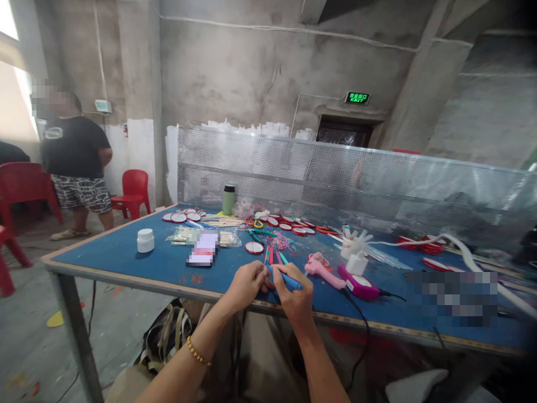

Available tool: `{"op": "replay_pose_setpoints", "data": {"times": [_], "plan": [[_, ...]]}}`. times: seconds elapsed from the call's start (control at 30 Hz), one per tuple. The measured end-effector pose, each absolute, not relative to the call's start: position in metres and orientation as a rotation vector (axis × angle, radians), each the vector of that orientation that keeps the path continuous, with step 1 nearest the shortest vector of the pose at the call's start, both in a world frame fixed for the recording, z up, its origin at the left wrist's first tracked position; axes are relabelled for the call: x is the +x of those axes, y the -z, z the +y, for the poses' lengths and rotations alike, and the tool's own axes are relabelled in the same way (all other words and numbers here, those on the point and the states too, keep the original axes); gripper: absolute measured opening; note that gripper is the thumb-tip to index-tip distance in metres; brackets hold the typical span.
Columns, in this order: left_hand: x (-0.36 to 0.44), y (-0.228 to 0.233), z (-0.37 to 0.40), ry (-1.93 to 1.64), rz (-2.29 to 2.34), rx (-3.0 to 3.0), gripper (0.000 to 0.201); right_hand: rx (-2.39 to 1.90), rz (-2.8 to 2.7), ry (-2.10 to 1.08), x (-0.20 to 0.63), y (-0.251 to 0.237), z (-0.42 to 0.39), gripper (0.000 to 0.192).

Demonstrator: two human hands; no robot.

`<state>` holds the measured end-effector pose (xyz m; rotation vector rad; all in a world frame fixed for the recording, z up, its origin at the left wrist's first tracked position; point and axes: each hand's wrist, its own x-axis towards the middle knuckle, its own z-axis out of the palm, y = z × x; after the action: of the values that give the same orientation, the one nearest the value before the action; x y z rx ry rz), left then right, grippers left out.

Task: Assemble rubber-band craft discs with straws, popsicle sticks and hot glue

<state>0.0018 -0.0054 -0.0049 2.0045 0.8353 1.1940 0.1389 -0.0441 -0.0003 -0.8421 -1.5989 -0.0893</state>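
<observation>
Just above the table's front edge, my left hand [247,284] is closed with its fingertips pinched. What it holds is too small and hidden to make out. Close against it, my right hand [297,292] grips a thick blue pen [291,281], its tip end among the left fingers. Several coloured pens [282,257], red, pink and green, lie on the table just beyond both hands. A round, white-faced disc with a red rim [254,248] rests behind the left hand. Right of my right hand lies a pink glue gun [325,270].
A purple device [358,282] with a black cable, a white cup of glue sticks [350,246], a phone [203,249], a white jar [145,240] and a green bottle [229,200] stand or lie on the blue table [117,268]. Perforated metal panels [260,162] close the back. A person [75,145] stands at left.
</observation>
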Motion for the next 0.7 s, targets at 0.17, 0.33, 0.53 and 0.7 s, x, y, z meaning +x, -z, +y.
{"op": "replay_pose_setpoints", "data": {"times": [0.17, 0.33, 0.53, 0.7], "plan": [[0.0019, 0.0064, -0.0043, -1.186, 0.839, 2.002, 0.02, -0.834, -1.594, 0.093, 0.1388, 0.0002, -0.0425, 0.016], [0.0018, 0.0068, -0.0033, -1.195, 0.846, 2.019, 0.02, -0.838, -1.614, 0.101, 0.1386, -0.0007, -0.043, 0.016], [0.0019, 0.0078, -0.0026, -1.2, 0.845, 2.013, 0.02, -0.838, -1.595, 0.101, 0.1387, 0.0003, -0.0443, 0.014], [0.0031, 0.0124, 0.0007, -1.198, 0.809, 1.976, 0.017, -0.847, -1.571, 0.087, 0.1394, 0.0036, -0.0437, 0.012]]}}
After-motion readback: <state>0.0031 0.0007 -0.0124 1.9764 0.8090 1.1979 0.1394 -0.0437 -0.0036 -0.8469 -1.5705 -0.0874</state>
